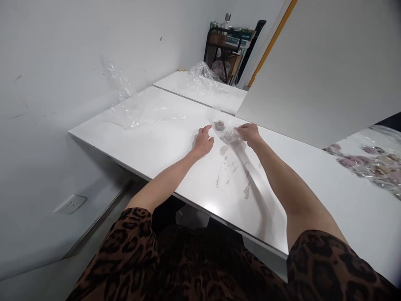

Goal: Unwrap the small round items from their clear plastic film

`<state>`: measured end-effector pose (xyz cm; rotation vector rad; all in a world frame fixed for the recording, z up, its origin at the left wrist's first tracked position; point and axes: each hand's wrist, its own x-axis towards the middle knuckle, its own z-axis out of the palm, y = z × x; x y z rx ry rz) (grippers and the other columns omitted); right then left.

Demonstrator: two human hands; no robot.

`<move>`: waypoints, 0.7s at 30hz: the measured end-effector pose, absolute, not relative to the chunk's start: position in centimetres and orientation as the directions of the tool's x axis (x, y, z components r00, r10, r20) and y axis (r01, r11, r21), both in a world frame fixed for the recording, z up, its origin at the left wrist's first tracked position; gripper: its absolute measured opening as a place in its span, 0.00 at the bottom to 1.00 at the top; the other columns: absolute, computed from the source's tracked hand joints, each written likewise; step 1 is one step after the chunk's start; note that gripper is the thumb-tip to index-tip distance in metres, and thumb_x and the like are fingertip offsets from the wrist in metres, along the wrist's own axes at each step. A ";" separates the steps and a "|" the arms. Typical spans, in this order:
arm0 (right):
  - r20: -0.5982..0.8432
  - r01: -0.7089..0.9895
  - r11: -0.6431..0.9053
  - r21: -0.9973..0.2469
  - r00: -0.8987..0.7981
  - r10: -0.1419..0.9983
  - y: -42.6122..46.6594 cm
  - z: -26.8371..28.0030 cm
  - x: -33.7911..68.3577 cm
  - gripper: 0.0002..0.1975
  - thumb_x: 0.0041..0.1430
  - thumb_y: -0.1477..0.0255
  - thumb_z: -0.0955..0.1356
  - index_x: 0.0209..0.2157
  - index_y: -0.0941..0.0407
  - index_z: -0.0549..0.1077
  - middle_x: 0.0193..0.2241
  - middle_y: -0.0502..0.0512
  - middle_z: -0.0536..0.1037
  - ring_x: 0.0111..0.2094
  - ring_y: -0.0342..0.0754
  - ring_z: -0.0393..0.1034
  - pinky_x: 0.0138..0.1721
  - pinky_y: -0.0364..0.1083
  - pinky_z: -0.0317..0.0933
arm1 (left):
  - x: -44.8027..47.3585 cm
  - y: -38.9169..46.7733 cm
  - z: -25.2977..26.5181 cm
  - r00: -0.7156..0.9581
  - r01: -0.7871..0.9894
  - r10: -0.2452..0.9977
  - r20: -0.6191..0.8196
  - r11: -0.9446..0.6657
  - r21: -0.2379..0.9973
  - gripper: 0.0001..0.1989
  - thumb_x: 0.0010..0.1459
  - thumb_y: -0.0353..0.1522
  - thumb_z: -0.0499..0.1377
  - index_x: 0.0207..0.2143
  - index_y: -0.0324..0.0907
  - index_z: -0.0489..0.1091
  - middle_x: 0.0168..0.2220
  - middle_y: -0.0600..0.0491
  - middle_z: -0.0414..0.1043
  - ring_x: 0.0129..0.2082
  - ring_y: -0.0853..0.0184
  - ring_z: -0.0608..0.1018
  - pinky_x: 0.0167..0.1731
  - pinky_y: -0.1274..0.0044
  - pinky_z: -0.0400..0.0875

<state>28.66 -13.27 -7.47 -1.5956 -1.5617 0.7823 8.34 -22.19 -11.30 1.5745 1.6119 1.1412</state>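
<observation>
A clear plastic bag [232, 136] lies crumpled on the white table [125, 146], with a small brownish item [219, 125] at its far left part; the item's kind is too small to tell. My right hand [249, 133] has its fingers closed on the bag's right edge. Just left of the bag, my left hand [203, 141] is at the tabletop with its fingers apart and nothing in them. Whether its fingertips touch the bag's edge cannot be made out. Greyish worn patches [246, 190] mark the tabletop nearer to me.
Loose clear plastic film [128, 117] lies at the left against the wall, and more film [203, 73] at the back. Several wrapped pink and tan items [382, 165] lie at the right. A large grey panel [319, 62] and a loaded black cart [230, 46] stand behind.
</observation>
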 end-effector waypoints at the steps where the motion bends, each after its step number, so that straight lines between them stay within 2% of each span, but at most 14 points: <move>1: 0.082 0.505 0.035 -0.863 0.072 0.994 -13.9 -7.1 28.7 0.15 0.46 0.64 0.77 0.28 0.55 0.70 0.24 0.52 0.68 0.28 0.47 0.61 0.30 0.48 0.61 | 8.3 -22.2 -11.2 -0.108 0.457 0.985 0.138 -0.074 0.886 0.30 0.64 0.24 0.56 0.68 0.41 0.62 0.63 0.39 0.63 0.51 0.60 0.77 0.63 0.64 0.68; 4: 0.167 0.417 0.120 -0.901 0.078 0.983 -16.6 -5.4 29.5 0.13 0.49 0.61 0.74 0.28 0.54 0.72 0.25 0.50 0.67 0.26 0.44 0.57 0.28 0.46 0.56 | 8.3 -22.2 -10.9 -0.131 0.416 0.981 0.146 -0.079 0.906 0.26 0.66 0.26 0.56 0.66 0.41 0.65 0.61 0.38 0.65 0.46 0.61 0.78 0.62 0.64 0.68; 6: 0.275 0.401 0.232 -0.886 0.053 0.960 -18.9 -4.2 30.2 0.16 0.51 0.56 0.73 0.32 0.54 0.73 0.27 0.51 0.69 0.28 0.45 0.60 0.30 0.47 0.58 | 8.5 -22.4 -10.6 -0.126 0.341 0.976 0.175 -0.123 0.932 0.19 0.68 0.31 0.57 0.61 0.41 0.69 0.59 0.40 0.68 0.41 0.65 0.78 0.60 0.66 0.71; 8: 0.375 0.449 0.316 -0.836 0.045 0.926 -21.5 -3.6 30.7 0.19 0.54 0.52 0.72 0.36 0.53 0.74 0.31 0.53 0.72 0.31 0.47 0.64 0.34 0.48 0.62 | 9.0 -22.9 -10.3 -0.044 0.204 0.983 0.178 -0.166 0.965 0.14 0.70 0.39 0.58 0.52 0.42 0.72 0.54 0.44 0.71 0.39 0.67 0.78 0.54 0.69 0.75; 10: 0.473 0.547 0.382 -0.745 0.029 0.881 -24.1 -3.8 31.0 0.19 0.57 0.51 0.71 0.40 0.52 0.74 0.37 0.56 0.74 0.37 0.52 0.69 0.40 0.52 0.66 | 9.5 -23.8 -9.9 0.088 0.004 0.990 0.110 -0.111 0.994 0.20 0.69 0.49 0.57 0.49 0.42 0.72 0.51 0.46 0.73 0.38 0.66 0.79 0.45 0.73 0.78; 13: 0.588 0.657 0.495 -0.568 -0.097 0.803 -27.4 -5.5 30.8 0.17 0.63 0.54 0.68 0.45 0.51 0.74 0.45 0.62 0.75 0.49 0.60 0.72 0.52 0.59 0.68 | 10.4 -25.2 -9.3 0.237 -0.282 0.968 -0.081 0.148 0.948 0.32 0.64 0.58 0.57 0.56 0.44 0.69 0.55 0.43 0.71 0.40 0.62 0.82 0.39 0.72 0.80; 15: 0.621 0.644 0.591 -0.486 -0.221 0.752 -29.1 -7.0 30.4 0.16 0.66 0.58 0.66 0.48 0.51 0.74 0.49 0.65 0.75 0.54 0.62 0.71 0.56 0.61 0.67 | 10.8 -26.0 -8.9 0.293 -0.391 0.939 -0.181 0.290 0.873 0.35 0.63 0.59 0.57 0.61 0.44 0.67 0.54 0.42 0.72 0.40 0.61 0.82 0.39 0.70 0.82; 17: 0.620 0.593 0.667 -0.450 -0.330 0.712 -30.2 -8.4 30.1 0.15 0.67 0.61 0.65 0.51 0.51 0.75 0.51 0.66 0.74 0.55 0.62 0.71 0.58 0.63 0.68 | 10.9 -26.7 -8.5 0.326 -0.452 0.920 -0.216 0.353 0.820 0.33 0.64 0.57 0.58 0.60 0.43 0.68 0.48 0.44 0.75 0.37 0.63 0.81 0.38 0.71 0.82; 21: 0.551 0.514 0.737 -0.438 -0.495 0.672 -31.6 -9.7 29.8 0.15 0.68 0.62 0.65 0.50 0.49 0.78 0.52 0.66 0.76 0.56 0.63 0.71 0.57 0.65 0.70 | 10.7 -27.8 -8.0 0.388 -0.567 0.907 -0.160 0.372 0.735 0.27 0.69 0.53 0.54 0.53 0.41 0.73 0.42 0.45 0.79 0.36 0.63 0.82 0.37 0.71 0.81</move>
